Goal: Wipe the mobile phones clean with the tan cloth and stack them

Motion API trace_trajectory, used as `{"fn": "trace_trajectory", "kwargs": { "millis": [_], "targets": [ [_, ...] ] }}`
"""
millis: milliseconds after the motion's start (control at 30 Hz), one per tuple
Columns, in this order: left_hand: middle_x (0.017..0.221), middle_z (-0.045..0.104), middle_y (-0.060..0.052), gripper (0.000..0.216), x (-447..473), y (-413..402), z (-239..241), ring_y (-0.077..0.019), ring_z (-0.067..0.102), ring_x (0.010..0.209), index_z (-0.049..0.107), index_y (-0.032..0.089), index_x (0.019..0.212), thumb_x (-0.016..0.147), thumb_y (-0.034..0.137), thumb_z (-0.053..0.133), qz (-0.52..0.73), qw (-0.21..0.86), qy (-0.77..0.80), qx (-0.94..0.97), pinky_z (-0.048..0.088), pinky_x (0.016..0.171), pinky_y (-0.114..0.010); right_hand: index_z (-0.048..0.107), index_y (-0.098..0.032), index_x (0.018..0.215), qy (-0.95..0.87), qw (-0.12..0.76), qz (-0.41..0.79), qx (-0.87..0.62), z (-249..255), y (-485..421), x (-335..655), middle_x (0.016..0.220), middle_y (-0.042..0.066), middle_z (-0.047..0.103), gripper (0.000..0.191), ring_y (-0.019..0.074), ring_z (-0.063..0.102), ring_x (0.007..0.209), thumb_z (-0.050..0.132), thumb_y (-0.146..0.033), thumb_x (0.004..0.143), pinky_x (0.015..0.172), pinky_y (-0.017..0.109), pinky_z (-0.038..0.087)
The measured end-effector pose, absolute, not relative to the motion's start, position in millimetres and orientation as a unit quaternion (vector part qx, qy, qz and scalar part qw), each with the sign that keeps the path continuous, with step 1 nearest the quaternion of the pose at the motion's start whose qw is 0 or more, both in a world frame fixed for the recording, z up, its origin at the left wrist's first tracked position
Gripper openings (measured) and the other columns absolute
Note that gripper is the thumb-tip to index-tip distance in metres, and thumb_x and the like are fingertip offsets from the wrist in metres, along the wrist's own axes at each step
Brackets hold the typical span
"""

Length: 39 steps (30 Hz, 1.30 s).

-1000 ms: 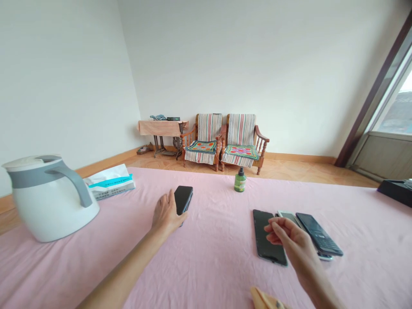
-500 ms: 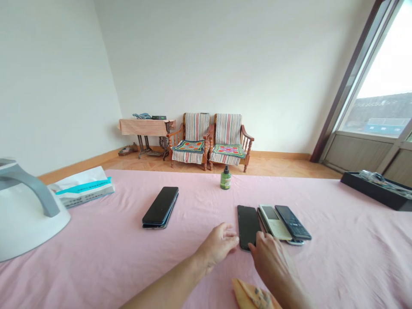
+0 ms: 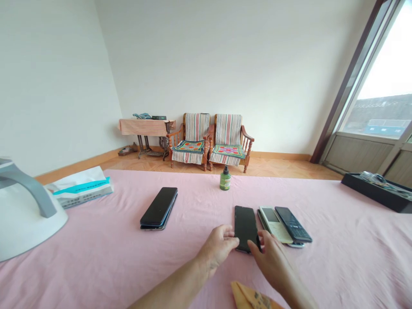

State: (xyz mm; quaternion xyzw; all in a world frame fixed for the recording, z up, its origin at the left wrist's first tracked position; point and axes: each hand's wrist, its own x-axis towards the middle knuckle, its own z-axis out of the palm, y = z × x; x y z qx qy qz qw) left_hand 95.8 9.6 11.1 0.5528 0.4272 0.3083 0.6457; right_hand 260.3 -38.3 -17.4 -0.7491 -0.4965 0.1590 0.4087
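A black smartphone (image 3: 246, 226) lies between my two hands on the pink cloth, screen up. My left hand (image 3: 219, 245) holds its left edge, thumb at the lower corner. Curled at the opposite edge, my right hand (image 3: 269, 253) grips the lower right side. Just right of it are a white older phone (image 3: 277, 226) and a dark keypad phone (image 3: 293, 224), side by side on top of other phones that are mostly covered. To the left, another black smartphone (image 3: 160, 206) tops a small stack.
A green pump bottle (image 3: 225, 179) stands beyond the phones. At left are a white kettle (image 3: 25, 219) and a tissue pack (image 3: 83, 189). A black box of cables (image 3: 376, 191) sits far right. Yellowish folded paper or cloth (image 3: 252, 297) lies at the near edge.
The black smartphone has shifted slightly left, widening the gap to the white phone. My right hand has moved from over its corner to its right edge, and my left fingers now touch its left edge.
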Motion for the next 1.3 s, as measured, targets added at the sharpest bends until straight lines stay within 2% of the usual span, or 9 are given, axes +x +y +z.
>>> {"fn": "trace_trajectory", "kwargs": {
  "millis": [133,267,433,600,833,933,1067,1167,1300],
  "targets": [
    [0.095,0.066,-0.006,0.031,93,12,16,-0.0207,0.060,0.092,0.064,0.011,0.098,0.070,0.026,0.061,0.297,0.655,0.404,0.565,0.043,0.076,-0.028,0.065,-0.013,0.096,-0.400,0.563,0.381,-0.614,-3,-35,252,0.076,0.006,0.067,0.040,0.0196,0.062,0.064,0.069,-0.039,0.066,0.058,0.031,0.050],
    [0.089,0.068,-0.006,0.027,92,10,19,-0.0199,0.061,0.087,0.066,0.011,0.094,0.073,0.026,0.062,0.294,0.659,0.374,0.583,0.042,0.070,-0.026,0.067,-0.011,0.095,-0.367,0.577,0.472,-0.556,9,-36,232,0.077,0.007,0.069,0.040,0.0192,0.063,0.068,0.071,-0.039,0.066,0.052,0.027,0.051],
    [0.088,0.069,-0.009,0.029,93,11,8,-0.0242,0.062,0.087,0.065,0.008,0.096,0.075,0.028,0.064,0.322,0.628,0.393,0.589,0.046,0.076,-0.033,0.070,-0.013,0.094,-0.459,0.544,0.396,-0.580,-3,-33,220,0.088,0.011,0.071,0.038,0.0237,0.066,0.079,0.064,-0.045,0.074,0.057,0.028,0.053],
    [0.105,0.068,-0.011,0.032,97,7,1,-0.0262,0.061,0.102,0.063,0.013,0.104,0.072,0.015,0.066,0.354,0.613,0.363,0.606,0.047,0.087,-0.034,0.068,-0.013,0.099,-0.526,0.525,0.283,-0.606,-18,-28,216,0.095,0.013,0.068,0.038,0.0253,0.066,0.083,0.060,-0.043,0.076,0.059,0.030,0.053],
    [0.110,0.066,-0.008,0.053,100,8,-3,-0.0219,0.062,0.094,0.064,0.017,0.113,0.064,-0.003,0.057,0.362,0.604,0.345,0.620,0.047,0.086,-0.031,0.066,-0.016,0.089,-0.562,0.474,0.175,-0.655,-15,-29,224,0.077,0.008,0.069,0.027,0.0208,0.065,0.063,0.049,-0.037,0.083,0.057,0.029,0.050],
    [0.112,0.064,-0.009,0.047,101,10,-5,-0.0215,0.060,0.097,0.063,0.015,0.114,0.068,0.006,0.063,0.379,0.607,0.368,0.593,0.045,0.088,-0.031,0.063,-0.016,0.079,-0.552,0.468,0.193,-0.663,-13,-30,226,0.066,0.006,0.066,0.027,0.0207,0.064,0.058,0.046,-0.036,0.084,0.053,0.028,0.048],
    [0.102,0.066,-0.012,0.039,100,10,0,-0.0233,0.061,0.092,0.064,0.010,0.103,0.073,0.034,0.069,0.393,0.641,0.380,0.538,0.047,0.081,-0.032,0.062,-0.017,0.081,-0.558,0.477,0.247,-0.633,-13,-33,226,0.066,0.005,0.065,0.028,0.0187,0.063,0.056,0.044,-0.038,0.086,0.050,0.025,0.047],
    [0.086,0.067,-0.012,0.049,95,8,7,-0.0224,0.064,0.082,0.065,0.007,0.087,0.069,0.052,0.070,0.392,0.681,0.364,0.500,0.049,0.075,-0.030,0.060,-0.018,0.075,-0.604,0.464,0.208,-0.613,-16,-36,223,0.064,0.003,0.060,0.026,0.0161,0.060,0.053,0.045,-0.036,0.087,0.049,0.023,0.045],
    [0.075,0.065,-0.010,0.056,91,0,15,-0.0210,0.064,0.070,0.062,0.010,0.076,0.064,0.063,0.069,0.392,0.708,0.358,0.466,0.051,0.068,-0.032,0.058,-0.018,0.071,-0.676,0.462,0.137,-0.557,-17,-40,214,0.064,0.002,0.056,0.026,0.0134,0.056,0.053,0.045,-0.032,0.089,0.049,0.021,0.043]
  ]
}}
